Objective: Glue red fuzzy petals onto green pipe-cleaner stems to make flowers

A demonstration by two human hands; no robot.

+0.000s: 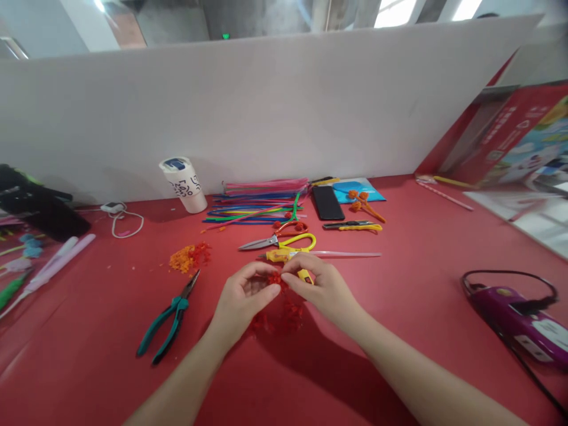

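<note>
Between both hands, above the red tabletop (231, 378), is a small red fuzzy pom-pom (276, 279). My left hand (239, 300) has it between thumb and fingers. My right hand (323, 289) pinches at its right side, fingertips and thumb close together. Loose red fuzzy clippings (291, 315) lie on the table below. Just beyond the hands sits a yellow hot glue gun (278, 255) with a translucent glue stick (350, 254), partly covered by my right hand. Yellow-handled scissors (264, 242) lie behind it. Teal-handled needle-nose pliers (178, 303) rest to the left.
A pile of orange and red clippings (183, 258) lies beyond the pliers. Colored pipe cleaners (252, 204), a phone (328, 203), a craft knife (350, 225) and an orange pom-pom sprig (366, 204) line the back. A tumbler (186, 189) stands left; a purple corded device (519, 322) lies right.
</note>
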